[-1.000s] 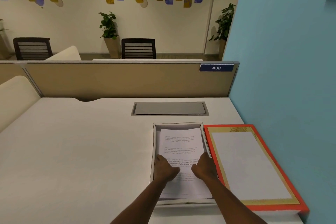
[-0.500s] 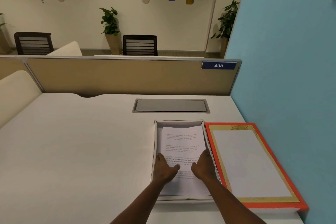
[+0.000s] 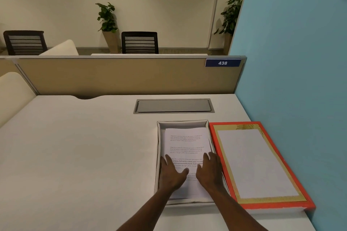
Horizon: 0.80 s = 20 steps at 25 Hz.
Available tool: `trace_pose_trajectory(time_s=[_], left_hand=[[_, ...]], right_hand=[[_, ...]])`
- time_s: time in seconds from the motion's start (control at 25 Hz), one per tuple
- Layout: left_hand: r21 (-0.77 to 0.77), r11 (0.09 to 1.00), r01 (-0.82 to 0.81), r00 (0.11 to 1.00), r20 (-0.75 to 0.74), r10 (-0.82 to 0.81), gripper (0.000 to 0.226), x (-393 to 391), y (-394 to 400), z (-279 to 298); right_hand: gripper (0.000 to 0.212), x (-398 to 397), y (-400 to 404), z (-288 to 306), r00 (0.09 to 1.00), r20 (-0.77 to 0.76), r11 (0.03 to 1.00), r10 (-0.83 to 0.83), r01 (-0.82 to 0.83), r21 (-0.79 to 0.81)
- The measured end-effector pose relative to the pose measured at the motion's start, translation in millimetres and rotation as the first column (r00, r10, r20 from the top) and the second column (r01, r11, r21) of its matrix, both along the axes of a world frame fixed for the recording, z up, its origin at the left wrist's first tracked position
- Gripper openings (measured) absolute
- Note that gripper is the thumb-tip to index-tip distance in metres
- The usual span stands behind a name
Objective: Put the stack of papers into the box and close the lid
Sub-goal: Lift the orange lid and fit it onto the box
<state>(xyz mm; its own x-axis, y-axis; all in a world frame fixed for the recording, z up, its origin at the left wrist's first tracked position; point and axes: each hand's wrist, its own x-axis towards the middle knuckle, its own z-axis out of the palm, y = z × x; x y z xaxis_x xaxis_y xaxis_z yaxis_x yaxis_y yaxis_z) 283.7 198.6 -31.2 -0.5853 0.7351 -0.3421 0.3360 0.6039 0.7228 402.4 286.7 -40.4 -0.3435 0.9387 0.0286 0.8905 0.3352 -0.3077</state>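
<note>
A stack of printed white papers (image 3: 186,142) lies inside the shallow white box (image 3: 158,142) on the desk. My left hand (image 3: 171,172) and my right hand (image 3: 210,169) rest flat on the near half of the top sheet, fingers spread, holding nothing. The box lid (image 3: 251,163), orange-rimmed with a gold border and a white middle, lies flat on the desk right beside the box, touching its right wall. The near part of the papers is hidden under my hands.
A grey cable hatch (image 3: 173,106) is set into the white desk (image 3: 78,152) behind the box. A tan partition (image 3: 120,75) bounds the far edge and a blue wall (image 3: 293,73) stands close on the right of the lid.
My hands have stayed flat on the papers, with the fingers spreading slightly. The view has tilted a little; box and lid have not moved.
</note>
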Motion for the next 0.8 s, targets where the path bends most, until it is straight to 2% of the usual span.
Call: trace_pose_trajectory(time_s=[0.16, 0.24, 0.32, 0.44, 0.48, 0.56, 0.6, 0.68, 0.8], left_hand=[[0.095, 0.995, 0.039, 0.966, -0.260, -0.013, 0.106, 21.7, 6.8, 12.0], [0.121, 0.984, 0.131, 0.924, -0.376, -0.076, 0.099, 39.2, 18.7, 23.2], [0.217, 0.935, 0.281, 0.927, -0.314, -0.206, 0.091, 60.6, 37.4, 37.8], [0.344, 0.849, 0.402, 0.913, -0.079, -0.401, 0.073, 90.5, 73.1, 56.0], [0.324, 0.861, 0.392, 0.913, -0.022, -0.407, 0.076, 97.8, 84.5, 56.6], [0.220, 0.905, 0.364, 0.922, 0.055, -0.384, 0.099, 108.6, 104.6, 49.5], [0.158, 0.917, 0.366, 0.922, 0.073, -0.380, 0.104, 111.6, 113.0, 44.2], [0.066, 0.928, 0.366, 0.925, 0.083, -0.371, 0.095, 116.8, 126.0, 35.7], [-0.032, 0.952, 0.305, 0.952, 0.049, -0.303, 0.100, 127.5, 136.3, 37.5]], right_hand=[[0.049, 31.8, 21.0, 22.3, 0.946, -0.313, 0.991, -0.087, 0.113, 0.068], [0.048, 64.9, 39.5, 36.6, 0.918, -0.347, 0.966, -0.192, 0.240, 0.101], [0.053, 105.9, 60.2, 43.8, 0.899, -0.295, 0.926, -0.323, 0.365, 0.100], [0.063, 169.2, 81.9, 39.4, 0.847, -0.120, 0.851, -0.517, 0.524, 0.035], [0.064, 186.0, 85.1, 36.6, 0.830, -0.064, 0.831, -0.555, 0.556, 0.014], [0.063, 207.2, 86.8, 35.1, 0.825, 0.032, 0.825, -0.565, 0.565, 0.005], [0.064, 211.3, 86.6, 34.9, 0.831, 0.063, 0.833, -0.553, 0.554, 0.003], [0.067, 212.8, 85.2, 34.5, 0.832, 0.087, 0.834, -0.548, 0.551, -0.012], [0.076, 212.4, 80.0, 25.1, 0.835, 0.141, 0.843, -0.532, 0.538, -0.005]])
